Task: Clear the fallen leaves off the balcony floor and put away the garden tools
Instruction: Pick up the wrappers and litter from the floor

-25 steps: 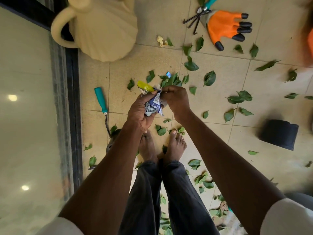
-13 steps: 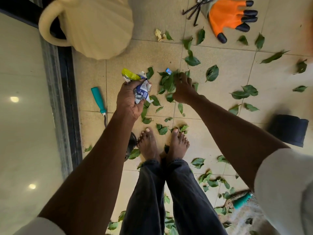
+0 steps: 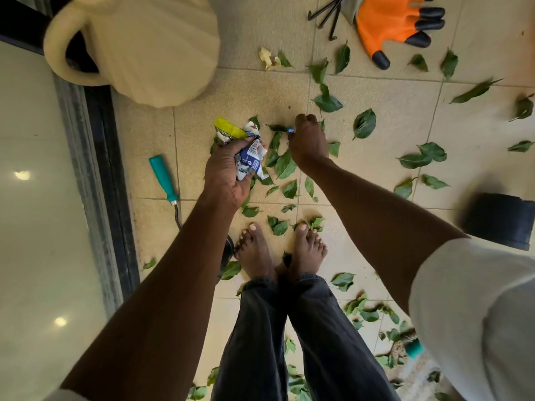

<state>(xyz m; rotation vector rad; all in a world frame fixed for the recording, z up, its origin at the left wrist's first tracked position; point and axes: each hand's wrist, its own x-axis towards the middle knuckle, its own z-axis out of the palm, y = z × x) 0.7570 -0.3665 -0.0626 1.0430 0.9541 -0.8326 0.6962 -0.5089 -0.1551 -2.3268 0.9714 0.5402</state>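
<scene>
Head view, looking straight down at your bare feet [image 3: 278, 250] on a beige tiled floor [image 3: 376, 198].

Your left hand [image 3: 228, 172] has its fingers curled tight around a wad of crumpled wrappers [image 3: 246, 151], white and blue with a yellow-green piece sticking out on top. Your right hand [image 3: 308, 140] is lowered to the floor, its fingers bunched together and pinching a small blue scrap [image 3: 291, 129] at the fingertips.

Green leaves [image 3: 285, 166] lie scattered across the tiles: flat, pointed ovals, some glossy, some curled. The thickest cluster sits between your two hands and just ahead of your toes; more lie spread out to the right and behind your right leg.

A trowel [image 3: 163, 179] with a teal handle lies to your left, its blade hidden under your left arm. A cream watering can [image 3: 150, 44] stands at top left. At the top edge lie a dark pronged rake [image 3: 327, 13] and, touching it, an orange glove [image 3: 396, 24] with black fingertips. A black pot [image 3: 498, 219] sits at right.
</scene>
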